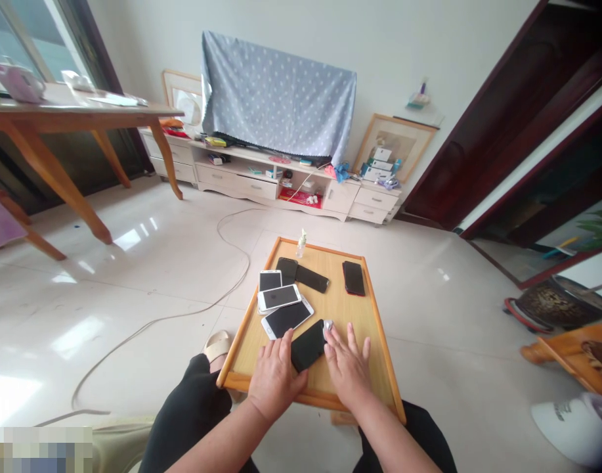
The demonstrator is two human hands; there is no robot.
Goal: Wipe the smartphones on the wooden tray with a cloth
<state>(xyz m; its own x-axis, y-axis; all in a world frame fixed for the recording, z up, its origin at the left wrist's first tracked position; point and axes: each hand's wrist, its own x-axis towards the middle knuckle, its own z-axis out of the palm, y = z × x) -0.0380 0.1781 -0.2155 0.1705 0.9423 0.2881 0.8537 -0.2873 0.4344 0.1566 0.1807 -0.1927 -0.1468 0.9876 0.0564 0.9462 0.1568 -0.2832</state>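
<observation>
My left hand point(274, 374) grips the left end of a black smartphone point(308, 346), thumb on the near edge and fingers on the far edge. The phone lies tilted on a small wooden table point(325, 309). My right hand point(348, 366) is at its right end, fingertips on a small white wad point(327, 324), perhaps a tissue, with the other fingers spread. Past my left hand lie white phones: one point(287, 319) nearest, another point(279, 297) overlapping it, and a third point(270, 280) behind. Two dark phones point(287, 270) point(313, 278) touch farther back.
A dark phone with a red edge point(354, 278) lies at the table's right. A small pump bottle point(301, 243) stands at its far edge. A cable point(182, 312) crosses the floor. A TV cabinet point(236, 184), a dining table point(84, 113) and a plant pot point(557, 299) surround me.
</observation>
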